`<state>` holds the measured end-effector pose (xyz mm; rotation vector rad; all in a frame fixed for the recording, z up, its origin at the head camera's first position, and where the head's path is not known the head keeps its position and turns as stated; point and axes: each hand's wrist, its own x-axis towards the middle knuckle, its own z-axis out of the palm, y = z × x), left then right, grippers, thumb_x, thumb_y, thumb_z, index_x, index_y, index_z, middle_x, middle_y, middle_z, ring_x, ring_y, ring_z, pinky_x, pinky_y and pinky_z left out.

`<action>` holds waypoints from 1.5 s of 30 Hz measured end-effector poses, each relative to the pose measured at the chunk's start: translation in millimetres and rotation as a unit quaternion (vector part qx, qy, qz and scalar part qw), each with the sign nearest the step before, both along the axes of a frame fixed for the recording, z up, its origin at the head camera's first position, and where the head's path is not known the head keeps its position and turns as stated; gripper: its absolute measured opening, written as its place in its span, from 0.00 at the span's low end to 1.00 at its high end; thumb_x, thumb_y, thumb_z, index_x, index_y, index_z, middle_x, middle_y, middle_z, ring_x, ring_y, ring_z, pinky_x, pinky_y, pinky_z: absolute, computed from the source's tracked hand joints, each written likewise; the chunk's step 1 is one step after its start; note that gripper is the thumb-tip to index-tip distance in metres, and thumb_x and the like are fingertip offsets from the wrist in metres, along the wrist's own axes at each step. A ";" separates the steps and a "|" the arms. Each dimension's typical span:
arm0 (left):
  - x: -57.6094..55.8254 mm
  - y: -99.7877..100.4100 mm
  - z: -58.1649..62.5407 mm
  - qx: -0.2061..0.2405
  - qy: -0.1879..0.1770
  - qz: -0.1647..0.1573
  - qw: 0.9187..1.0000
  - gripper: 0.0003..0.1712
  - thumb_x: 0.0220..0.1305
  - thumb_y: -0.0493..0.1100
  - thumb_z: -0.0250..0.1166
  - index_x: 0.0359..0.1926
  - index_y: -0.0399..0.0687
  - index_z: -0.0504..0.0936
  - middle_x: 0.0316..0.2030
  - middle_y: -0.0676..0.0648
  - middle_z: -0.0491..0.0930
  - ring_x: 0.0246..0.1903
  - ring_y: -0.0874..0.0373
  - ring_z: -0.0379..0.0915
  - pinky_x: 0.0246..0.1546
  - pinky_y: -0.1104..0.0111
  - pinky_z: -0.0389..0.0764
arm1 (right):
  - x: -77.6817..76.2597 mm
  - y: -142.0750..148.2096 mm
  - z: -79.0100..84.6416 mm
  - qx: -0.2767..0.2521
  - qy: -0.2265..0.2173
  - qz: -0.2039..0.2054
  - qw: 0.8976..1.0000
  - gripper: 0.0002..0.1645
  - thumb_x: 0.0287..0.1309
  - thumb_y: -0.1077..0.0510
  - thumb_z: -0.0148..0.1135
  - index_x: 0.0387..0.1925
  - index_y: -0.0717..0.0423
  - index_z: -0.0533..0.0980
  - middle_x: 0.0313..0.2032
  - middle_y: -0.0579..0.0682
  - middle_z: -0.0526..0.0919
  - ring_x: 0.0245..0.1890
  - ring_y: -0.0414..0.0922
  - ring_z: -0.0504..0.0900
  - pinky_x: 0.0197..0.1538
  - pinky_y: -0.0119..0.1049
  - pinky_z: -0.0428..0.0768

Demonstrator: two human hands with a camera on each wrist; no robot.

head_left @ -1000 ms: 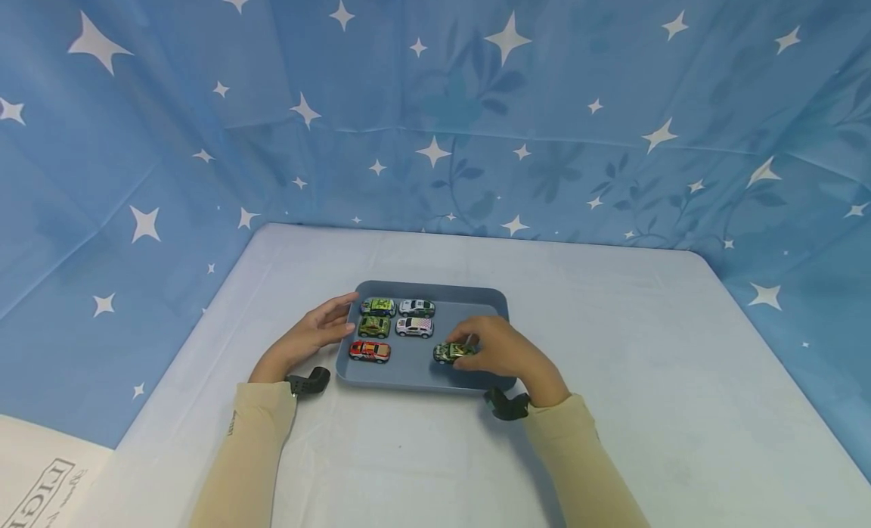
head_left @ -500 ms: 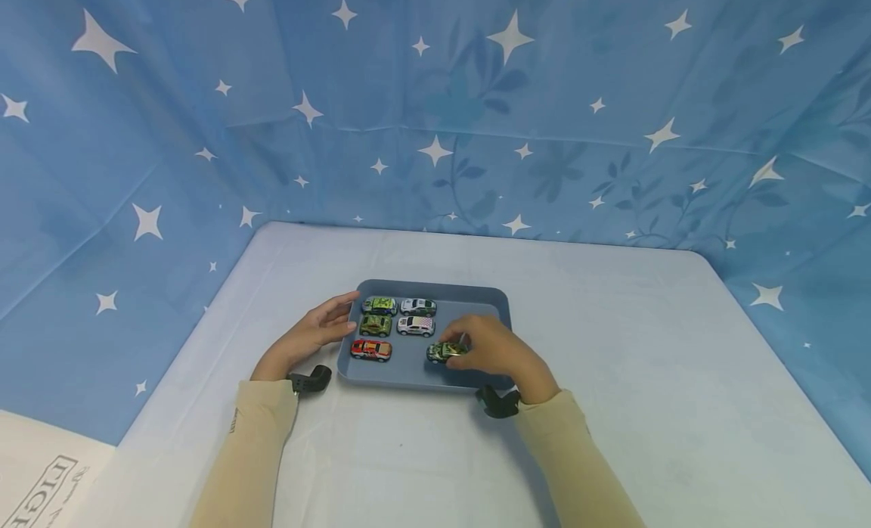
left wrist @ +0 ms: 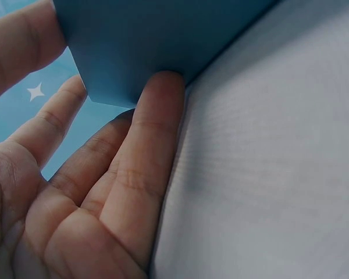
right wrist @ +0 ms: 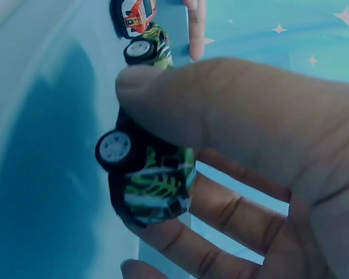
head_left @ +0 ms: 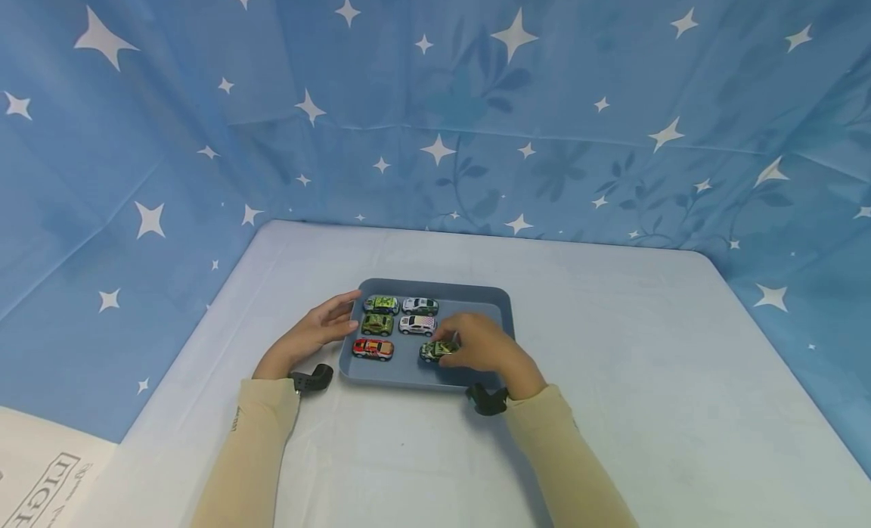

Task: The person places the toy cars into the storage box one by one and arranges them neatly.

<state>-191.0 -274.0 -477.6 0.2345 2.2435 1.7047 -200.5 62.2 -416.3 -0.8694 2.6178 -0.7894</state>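
Observation:
My right hand [head_left: 479, 343] pinches a green camouflage toy car [right wrist: 154, 189] between thumb and fingers, low over the front middle of the grey-blue tray [head_left: 463, 292]. In the right wrist view the car's wheels show past the thumb. Fingers of my left hand [head_left: 309, 335] touch the tray's left side, extended rather than curled round it. Left of the held car lies a red toy car [head_left: 373, 349]. Behind are a white car with a pink checkered roof [head_left: 417, 325], an olive-green car [head_left: 377, 324], a yellow-green car [head_left: 381, 305] and a white-and-green car [head_left: 420, 306].
The tray stands on a white-covered table [head_left: 612, 346]. A blue curtain [head_left: 381, 74] with white stars hangs behind and at the sides. Pale printed material [head_left: 48, 475] lies at the lower left.
My right hand has slid leftward with the camouflage car, bringing it nearer to the red one. The left hand has stayed against the tray, and the other cars have kept their places.

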 end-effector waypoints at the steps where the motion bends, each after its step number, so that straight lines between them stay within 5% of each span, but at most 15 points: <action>1: -0.2 0.2 -0.1 0.000 0.000 0.000 1.000 0.45 0.80 0.49 0.65 0.88 0.48 0.54 0.85 0.33 0.48 0.83 0.30 0.43 0.79 0.38 0.56 | 0.1 -1.1 0.1 0.001 0.001 -0.003 1.000 0.17 0.54 0.66 0.83 0.46 0.59 0.90 0.42 0.47 0.91 0.44 0.46 0.86 0.53 0.46 0.86; 15: -1.0 0.6 -0.2 -0.001 0.003 0.000 1.000 0.44 0.80 0.48 0.64 0.87 0.47 0.54 0.85 0.33 0.49 0.83 0.30 0.44 0.79 0.38 0.57 | 0.1 -20.4 -4.1 0.023 0.007 -0.043 0.999 0.18 0.51 0.65 0.86 0.45 0.54 0.91 0.43 0.48 0.92 0.46 0.47 0.87 0.56 0.48 0.85; 45: -1.1 0.9 -0.9 0.005 0.001 0.000 1.000 0.44 0.80 0.46 0.64 0.87 0.47 0.54 0.85 0.33 0.49 0.83 0.31 0.45 0.79 0.39 0.58 | 1.3 -41.9 -10.9 0.036 0.004 -0.057 0.998 0.19 0.52 0.63 0.86 0.46 0.54 0.90 0.47 0.51 0.92 0.51 0.51 0.88 0.58 0.51 0.85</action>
